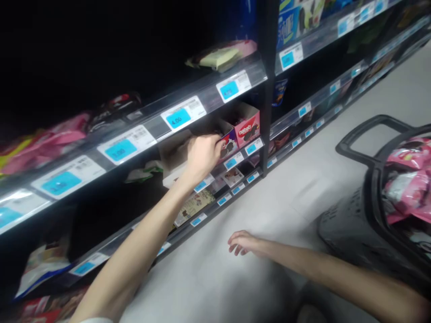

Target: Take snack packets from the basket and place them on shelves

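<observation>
My left hand (202, 154) reaches into a dark store shelf and is closed on a purple snack box (228, 144) that stands in an open cardboard display tray (175, 154). A pink Nabati box (248, 128) stands just right of it. My right hand (243, 243) hangs low over the grey floor, fingers loosely spread and curled downward, holding nothing.
Shelf rails carry blue price tags (178, 117). Pink packets (47, 141) lie on the upper shelf at the left, a flat pack (218, 57) higher up. A black shopping basket (353, 224) with pink packets (409, 179) stands on the floor (303, 179) at the right.
</observation>
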A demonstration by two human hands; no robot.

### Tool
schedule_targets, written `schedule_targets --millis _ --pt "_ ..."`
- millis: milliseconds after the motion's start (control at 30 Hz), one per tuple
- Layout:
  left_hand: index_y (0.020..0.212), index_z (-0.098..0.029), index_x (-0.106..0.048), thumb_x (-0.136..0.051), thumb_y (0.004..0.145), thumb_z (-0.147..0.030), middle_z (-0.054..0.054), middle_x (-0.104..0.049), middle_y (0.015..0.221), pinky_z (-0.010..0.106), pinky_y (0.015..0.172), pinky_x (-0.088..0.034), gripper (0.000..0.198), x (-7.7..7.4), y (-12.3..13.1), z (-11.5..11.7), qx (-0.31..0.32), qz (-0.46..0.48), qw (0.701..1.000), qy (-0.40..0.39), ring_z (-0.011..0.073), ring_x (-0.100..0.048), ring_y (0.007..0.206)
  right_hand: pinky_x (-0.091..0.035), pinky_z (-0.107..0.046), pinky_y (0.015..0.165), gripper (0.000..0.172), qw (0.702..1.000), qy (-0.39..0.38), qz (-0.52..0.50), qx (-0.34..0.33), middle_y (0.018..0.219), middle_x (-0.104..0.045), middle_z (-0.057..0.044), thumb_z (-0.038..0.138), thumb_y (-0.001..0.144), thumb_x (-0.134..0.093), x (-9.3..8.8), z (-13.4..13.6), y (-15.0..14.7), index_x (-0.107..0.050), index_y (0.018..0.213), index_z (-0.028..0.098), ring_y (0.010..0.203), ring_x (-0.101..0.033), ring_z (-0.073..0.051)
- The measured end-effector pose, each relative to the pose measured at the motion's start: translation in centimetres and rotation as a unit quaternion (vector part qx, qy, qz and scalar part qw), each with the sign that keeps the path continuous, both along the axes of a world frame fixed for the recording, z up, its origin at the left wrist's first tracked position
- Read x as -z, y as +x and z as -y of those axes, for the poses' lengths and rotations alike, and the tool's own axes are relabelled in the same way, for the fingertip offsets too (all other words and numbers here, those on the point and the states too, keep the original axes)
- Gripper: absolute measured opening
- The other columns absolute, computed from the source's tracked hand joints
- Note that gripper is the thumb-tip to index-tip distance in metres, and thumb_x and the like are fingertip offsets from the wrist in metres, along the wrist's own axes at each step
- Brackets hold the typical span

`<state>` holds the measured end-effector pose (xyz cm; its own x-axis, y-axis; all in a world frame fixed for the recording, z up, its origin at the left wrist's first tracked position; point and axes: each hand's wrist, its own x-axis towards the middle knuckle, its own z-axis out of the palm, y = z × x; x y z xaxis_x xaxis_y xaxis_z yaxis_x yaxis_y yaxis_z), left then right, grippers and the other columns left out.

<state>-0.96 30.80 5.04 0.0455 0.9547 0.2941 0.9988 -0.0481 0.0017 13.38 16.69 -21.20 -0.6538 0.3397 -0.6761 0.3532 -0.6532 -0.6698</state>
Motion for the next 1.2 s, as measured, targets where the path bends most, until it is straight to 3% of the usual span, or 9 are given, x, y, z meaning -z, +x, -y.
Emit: schedule_targets --millis 100,200,367,467,600,733,867,1000,1200 --pt "0.130 -0.020 -0.063 -0.043 0.099 -0.040 0.011 -0.066 0.132 0.041 0.105 -0.046 0.041 -0.1 -0.2 1.3 0.012 0.030 0.998 0.060 0.0300 -0.060 0.121 -0.039 -0.023 0.060 0.011 1.000 0.008 0.006 -0.005 0.081 -0.073 -0.002 0.020 0.079 -0.061 -0.5 0.4 -0.4 -0.064 0.090 0.019 0.063 -0.062 -0.011" --pt "0.141 -0.020 -0.054 -0.050 0.096 -0.040 0.014 -0.058 0.141 0.048 0.107 -0.046 0.050 -0.6 -2.5 4.6 -0.035 -0.003 0.997 0.075 0.0348 -0.054 0.128 -0.039 -0.022 0.059 0.012 1.000 0.009 0.007 -0.001 0.080 -0.073 -0.002 0.021 0.078 -0.062 -1.1 0.6 -0.2 -0.065 0.089 0.019 0.062 -0.062 -0.010" --pt "0.111 -0.016 -0.072 -0.045 0.096 -0.030 0.015 -0.070 0.116 0.047 0.094 -0.053 0.033 -0.1 -8.1 8.7 -0.074 -0.052 0.994 -0.058 0.0344 -0.066 0.107 -0.039 -0.022 0.059 0.014 1.000 0.014 0.014 -0.003 0.080 -0.072 -0.003 0.022 0.077 -0.062 -0.8 0.5 0.4 -0.063 0.090 0.018 0.061 -0.061 -0.010" --pt "0.106 -0.016 -0.074 -0.040 0.098 -0.027 0.013 -0.072 0.112 0.042 0.098 -0.052 0.036 1.0 -9.4 8.5 -0.042 -0.007 0.998 -0.051 0.0296 -0.067 0.106 -0.039 -0.022 0.060 0.015 0.999 0.020 0.022 -0.016 0.083 -0.073 -0.003 0.023 0.078 -0.062 -0.7 0.6 0.2 -0.063 0.092 0.018 0.062 -0.062 -0.010" --pt "0.115 -0.014 -0.071 -0.052 0.095 -0.033 0.014 -0.069 0.116 0.037 0.101 -0.050 0.034 2.2 -9.1 7.5 -0.004 0.053 0.998 -0.046 0.0270 -0.065 0.109 -0.040 -0.022 0.060 0.016 0.999 0.030 0.024 -0.033 0.086 -0.074 -0.003 0.025 0.078 -0.062 -1.1 1.2 -0.2 -0.064 0.092 0.019 0.064 -0.063 -0.010" --pt "0.119 -0.014 -0.070 -0.055 0.093 -0.030 0.014 -0.066 0.118 0.035 0.102 -0.049 0.034 2.7 -8.6 7.7 -0.013 0.073 0.997 -0.033 0.0256 -0.063 0.111 -0.040 -0.022 0.059 0.017 0.998 0.031 0.026 -0.040 0.085 -0.074 -0.004 0.025 0.077 -0.062 -1.5 1.8 -0.2 -0.064 0.093 0.019 0.063 -0.063 -0.010" --pt "0.127 -0.018 -0.066 -0.046 0.098 -0.042 0.012 -0.063 0.130 0.037 0.109 -0.045 0.043 2.0 -9.8 9.2 -0.060 0.094 0.993 0.030 0.0260 -0.058 0.122 -0.040 -0.021 0.060 0.017 0.998 0.038 0.031 -0.035 0.087 -0.075 -0.004 0.026 0.077 -0.062 -1.8 1.8 0.1 -0.064 0.093 0.019 0.064 -0.063 -0.010" --pt "0.140 -0.024 -0.058 -0.036 0.100 -0.044 0.011 -0.060 0.141 0.044 0.114 -0.039 0.049 1.1 -14.4 9.6 -0.178 0.047 0.981 0.067 0.0298 -0.052 0.132 -0.040 -0.022 0.061 0.018 0.998 0.047 0.036 -0.031 0.089 -0.075 -0.005 0.026 0.078 -0.061 -1.7 1.8 0.6 -0.064 0.094 0.018 0.066 -0.063 -0.010" --pt "0.148 -0.026 -0.048 -0.055 0.089 -0.055 0.010 -0.047 0.156 0.044 0.117 -0.035 0.066 1.9 -22.4 7.6 -0.171 0.055 0.972 -0.148 0.0323 -0.042 0.144 -0.041 -0.022 0.061 0.017 0.997 0.053 0.044 -0.042 0.091 -0.076 -0.005 0.027 0.080 -0.062 -1.5 2.1 0.8 -0.066 0.094 0.019 0.068 -0.064 -0.011"
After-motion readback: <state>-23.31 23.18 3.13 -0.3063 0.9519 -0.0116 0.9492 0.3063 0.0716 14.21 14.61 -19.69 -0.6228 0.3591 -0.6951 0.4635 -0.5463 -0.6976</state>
